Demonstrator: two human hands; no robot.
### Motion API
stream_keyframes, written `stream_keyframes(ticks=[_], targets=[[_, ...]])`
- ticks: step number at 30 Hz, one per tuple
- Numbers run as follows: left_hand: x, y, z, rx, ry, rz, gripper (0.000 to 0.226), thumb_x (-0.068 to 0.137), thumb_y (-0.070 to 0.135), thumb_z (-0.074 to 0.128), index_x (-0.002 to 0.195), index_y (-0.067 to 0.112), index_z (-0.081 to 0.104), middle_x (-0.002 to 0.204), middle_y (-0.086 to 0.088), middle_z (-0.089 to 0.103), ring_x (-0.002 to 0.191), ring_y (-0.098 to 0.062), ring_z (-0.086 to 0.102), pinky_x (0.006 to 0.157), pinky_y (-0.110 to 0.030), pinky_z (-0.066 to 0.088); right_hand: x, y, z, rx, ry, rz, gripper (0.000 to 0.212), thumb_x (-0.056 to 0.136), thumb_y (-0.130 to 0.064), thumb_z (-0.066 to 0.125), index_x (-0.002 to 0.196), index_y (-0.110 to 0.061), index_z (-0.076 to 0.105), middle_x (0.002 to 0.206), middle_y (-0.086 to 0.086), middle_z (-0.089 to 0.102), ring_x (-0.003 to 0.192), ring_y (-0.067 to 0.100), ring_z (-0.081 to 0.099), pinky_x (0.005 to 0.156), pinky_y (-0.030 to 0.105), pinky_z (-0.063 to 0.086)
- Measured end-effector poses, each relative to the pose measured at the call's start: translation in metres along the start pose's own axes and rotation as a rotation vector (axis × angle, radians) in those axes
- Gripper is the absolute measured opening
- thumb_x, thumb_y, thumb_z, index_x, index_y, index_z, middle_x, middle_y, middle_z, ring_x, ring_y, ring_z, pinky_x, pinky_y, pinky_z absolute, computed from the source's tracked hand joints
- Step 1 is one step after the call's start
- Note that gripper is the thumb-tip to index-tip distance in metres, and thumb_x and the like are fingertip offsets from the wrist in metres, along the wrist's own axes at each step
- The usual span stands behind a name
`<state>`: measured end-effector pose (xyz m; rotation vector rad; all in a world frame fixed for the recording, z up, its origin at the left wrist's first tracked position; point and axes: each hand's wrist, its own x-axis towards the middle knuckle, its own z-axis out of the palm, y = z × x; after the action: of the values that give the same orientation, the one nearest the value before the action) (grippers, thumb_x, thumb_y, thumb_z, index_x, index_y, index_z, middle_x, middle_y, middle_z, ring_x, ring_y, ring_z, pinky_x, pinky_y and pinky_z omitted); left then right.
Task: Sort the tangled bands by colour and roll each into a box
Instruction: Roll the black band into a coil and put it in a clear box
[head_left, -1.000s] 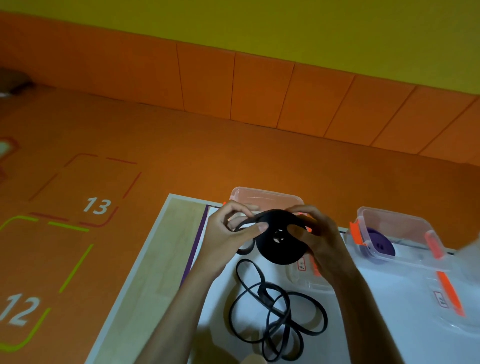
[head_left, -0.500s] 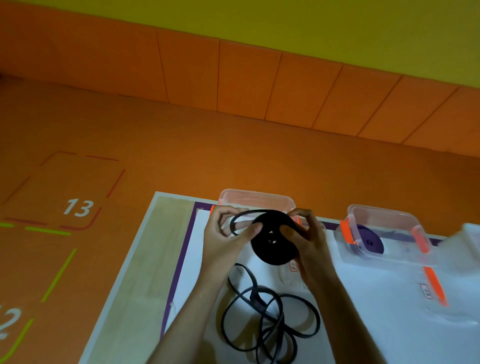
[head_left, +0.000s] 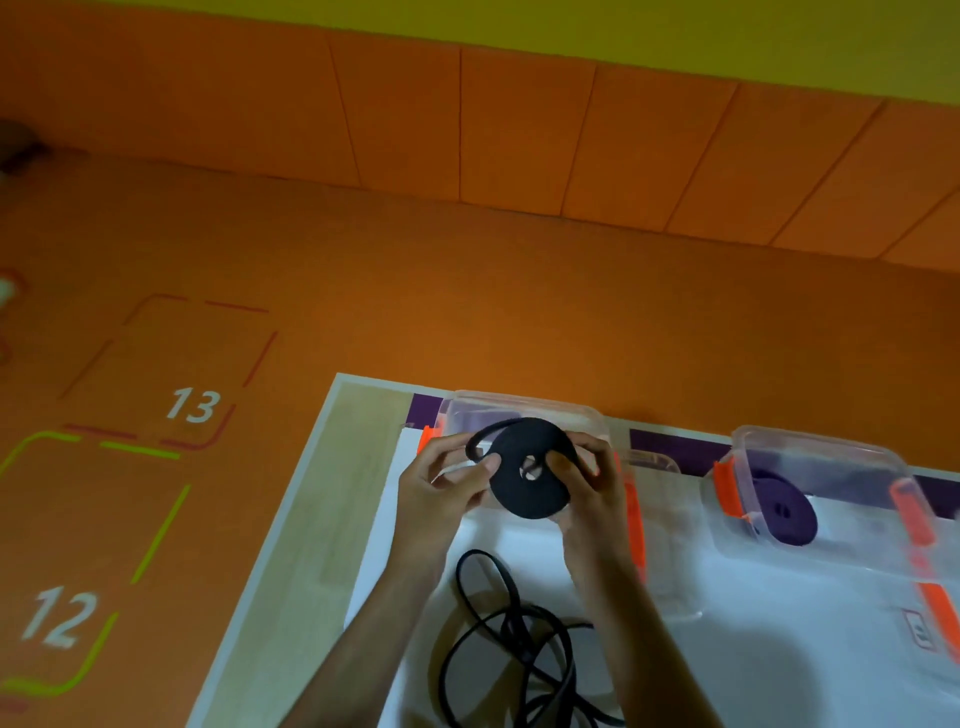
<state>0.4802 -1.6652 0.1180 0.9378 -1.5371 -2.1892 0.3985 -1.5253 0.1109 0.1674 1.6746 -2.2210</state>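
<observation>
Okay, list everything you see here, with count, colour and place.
white mat: one, purple-bordered, on wooden table
clear plastic boxes with orange latches: two, clear, mat's far edge
clear lids: two, flat on mat before boxes
rolled purple band: one, purple, inside the right box
rolled black band coil: one, black, held before the left box
loose black band tangle: one, black, mat's near side
orange floor: one, marked 12 and 13, left
hands: left hand and right hand, both gripping the coil

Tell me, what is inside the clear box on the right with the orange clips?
A rolled purple band lies inside the clear box. Nothing else shows through its walls, but the box floor under the roll is covered and cannot be seen.
</observation>
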Motion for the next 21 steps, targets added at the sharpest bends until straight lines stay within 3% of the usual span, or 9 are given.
stream_keyframes(ticks=[4, 7, 9, 11, 13, 16, 21], targets=[[0.033, -0.008, 0.015, 0.017, 0.057, -0.123, 0.029, 0.084, 0.015, 0.088, 0.11, 0.02, 0.077, 0.115, -0.011, 0.076, 0.107, -0.03, 0.075, 0.081, -0.044, 0.066, 0.028, 0.017, -0.003, 0.068, 0.044, 0.118, 0.027, 0.091, -0.002, 0.075, 0.102, -0.027, 0.071, 0.113, 0.0, 0.078, 0.111, 0.026, 0.073, 0.085, 0.054, 0.063], [0.06, -0.021, 0.027, 0.06, 0.132, -0.146, 0.027, 0.083, 0.008, 0.088, 0.108, 0.013, 0.078, 0.116, -0.017, 0.074, 0.106, -0.035, 0.074, 0.07, -0.037, 0.065, 0.056, 0.027, -0.01, 0.015, 0.082, 0.258, 0.025, 0.093, -0.003, 0.073, 0.11, -0.021, 0.069, 0.097, -0.013, 0.079, 0.103, 0.018, 0.07, 0.068, 0.035, 0.064], [0.074, -0.034, 0.034, 0.048, 0.178, -0.189, 0.028, 0.084, 0.0, 0.086, 0.11, 0.005, 0.076, 0.117, -0.025, 0.072, 0.107, -0.041, 0.073, 0.07, -0.041, 0.066, 0.076, 0.034, -0.017, -0.082, 0.073, 0.337, 0.023, 0.093, -0.003, 0.074, 0.111, -0.016, 0.065, 0.098, -0.005, 0.078, 0.102, 0.018, 0.068, 0.064, 0.031, 0.061], [0.087, -0.05, 0.037, 0.057, 0.213, -0.206, 0.03, 0.083, -0.005, 0.085, 0.111, -0.002, 0.074, 0.116, -0.03, 0.071, 0.108, -0.047, 0.071, 0.072, -0.044, 0.066, 0.095, 0.042, -0.024, -0.231, 0.027, 0.379, 0.021, 0.094, -0.001, 0.072, 0.105, -0.015, 0.061, 0.104, 0.004, 0.074, 0.101, 0.02, 0.068, 0.067, 0.032, 0.056], [0.101, -0.064, 0.039, 0.088, 0.241, -0.217, 0.029, 0.082, -0.008, 0.084, 0.109, -0.006, 0.073, 0.114, -0.032, 0.071, 0.106, -0.05, 0.07, 0.079, -0.051, 0.065, 0.11, 0.05, -0.028, -0.388, -0.03, 0.405, 0.023, 0.093, 0.001, 0.066, 0.098, -0.021, 0.059, 0.102, 0.001, 0.07, 0.094, 0.013, 0.064, 0.067, 0.03, 0.05], [0.123, -0.086, 0.039, 0.108, 0.307, -0.281, 0.022, 0.083, -0.01, 0.082, 0.102, -0.004, 0.073, 0.113, -0.03, 0.073, 0.107, -0.047, 0.071, 0.09, -0.06, 0.062, 0.125, 0.064, -0.031, -0.544, -0.101, 0.447, 0.026, 0.096, -0.002, 0.062, 0.094, -0.028, 0.057, 0.097, -0.006, 0.062, 0.087, 0.009, 0.058, 0.071, 0.033, 0.057], [0.156, -0.124, 0.048, 0.286, 0.352, -0.365, 0.018, 0.085, -0.001, 0.085, 0.099, 0.006, 0.077, 0.11, -0.022, 0.077, 0.107, -0.043, 0.073, 0.096, -0.056, 0.061, 0.146, 0.082, -0.035, -0.838, -0.166, 0.418, 0.01, 0.099, -0.012, 0.062, 0.095, -0.015, 0.053, 0.088, -0.003, 0.058, 0.082, 0.015, 0.061, 0.074, 0.035, 0.058]])
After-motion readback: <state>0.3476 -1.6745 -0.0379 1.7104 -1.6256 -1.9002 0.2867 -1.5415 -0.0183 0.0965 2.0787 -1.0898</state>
